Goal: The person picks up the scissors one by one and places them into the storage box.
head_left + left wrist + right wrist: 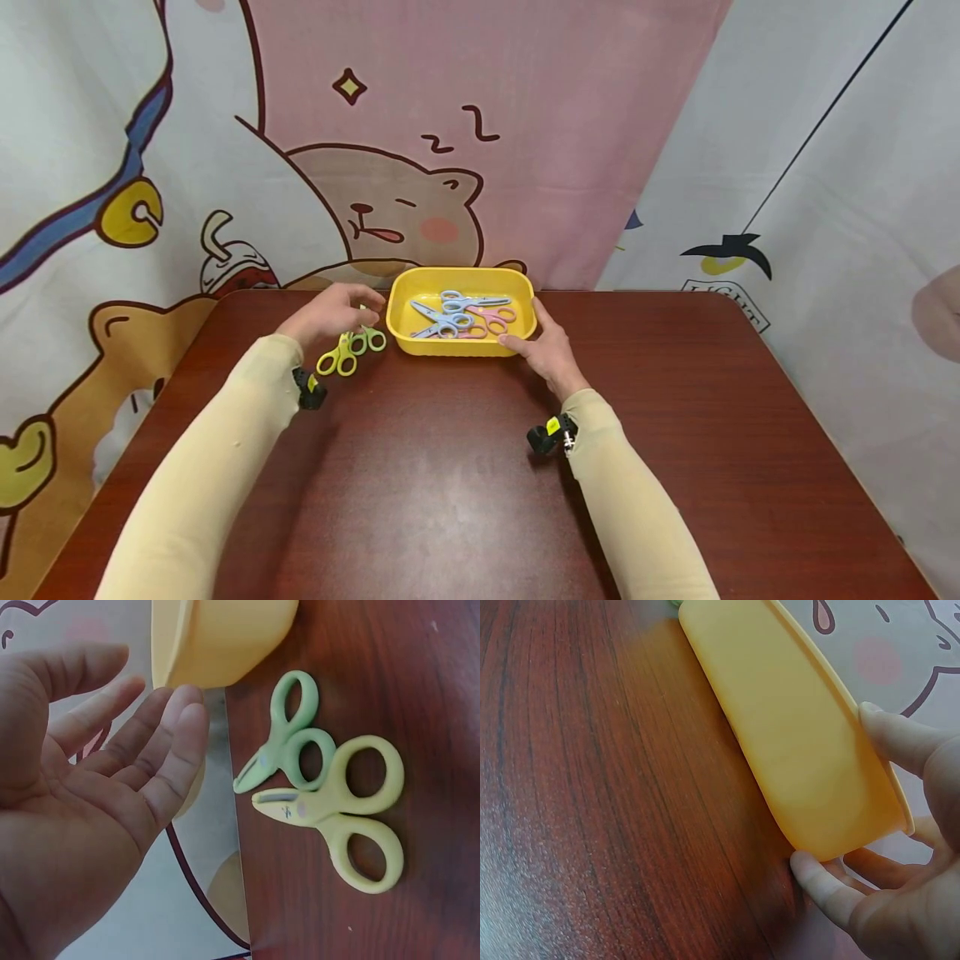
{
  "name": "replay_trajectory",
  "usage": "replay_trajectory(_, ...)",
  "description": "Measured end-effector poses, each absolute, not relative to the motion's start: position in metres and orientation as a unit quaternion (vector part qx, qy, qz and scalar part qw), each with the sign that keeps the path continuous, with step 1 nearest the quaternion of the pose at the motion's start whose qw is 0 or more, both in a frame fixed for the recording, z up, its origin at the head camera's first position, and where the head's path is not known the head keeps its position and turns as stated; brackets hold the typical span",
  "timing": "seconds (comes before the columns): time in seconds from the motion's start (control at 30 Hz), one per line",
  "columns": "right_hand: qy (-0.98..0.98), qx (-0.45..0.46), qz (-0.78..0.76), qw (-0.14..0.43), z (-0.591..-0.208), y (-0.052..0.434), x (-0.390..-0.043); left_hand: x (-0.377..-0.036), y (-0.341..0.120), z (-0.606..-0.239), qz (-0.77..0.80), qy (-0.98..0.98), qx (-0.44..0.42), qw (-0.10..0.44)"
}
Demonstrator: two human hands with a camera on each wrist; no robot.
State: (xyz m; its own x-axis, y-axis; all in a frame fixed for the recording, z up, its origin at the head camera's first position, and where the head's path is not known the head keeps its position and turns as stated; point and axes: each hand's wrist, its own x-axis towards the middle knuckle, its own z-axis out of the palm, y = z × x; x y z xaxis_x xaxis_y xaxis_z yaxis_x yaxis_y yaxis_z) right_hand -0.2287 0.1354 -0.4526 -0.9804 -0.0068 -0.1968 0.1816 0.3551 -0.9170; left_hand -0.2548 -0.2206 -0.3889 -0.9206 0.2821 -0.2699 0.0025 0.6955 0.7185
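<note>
A yellow plastic basin (pixel 450 347) stands at the table's far edge with several scissors in it, blue ones (pixel 453 320) and pink ones (pixel 500 317). My right hand (pixel 553 352) holds its right end, thumb at the rim and the other fingers round the corner low on the wall (pixel 795 750). To the left of the basin, my left hand (pixel 333 313) hovers with relaxed, spread fingers and nothing in them. Beneath it lie green scissors (pixel 279 746) and yellow scissors (pixel 319 806) on the table, side by side, handles toward me.
The brown wooden table (pixel 420 500) runs up to a cartoon-printed curtain (pixel 562 167) behind the basin. At the far right, part of another person's hand (pixel 937 312) shows against the curtain. Each of my wrists carries a small black camera.
</note>
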Motion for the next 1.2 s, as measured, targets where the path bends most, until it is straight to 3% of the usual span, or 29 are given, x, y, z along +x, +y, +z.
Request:
replay_trajectory(0.63,0.820,0.050,-0.563,0.085,-0.452,0.136,-0.228,-0.243,-0.245,-0.398,0.339,0.921,0.051,0.186)
replay_trajectory(1.2,0.818,0.053,-0.566,0.084,-0.449,0.135,-0.226,-0.236,-0.260,-0.412,0.261,0.951,0.055,0.156)
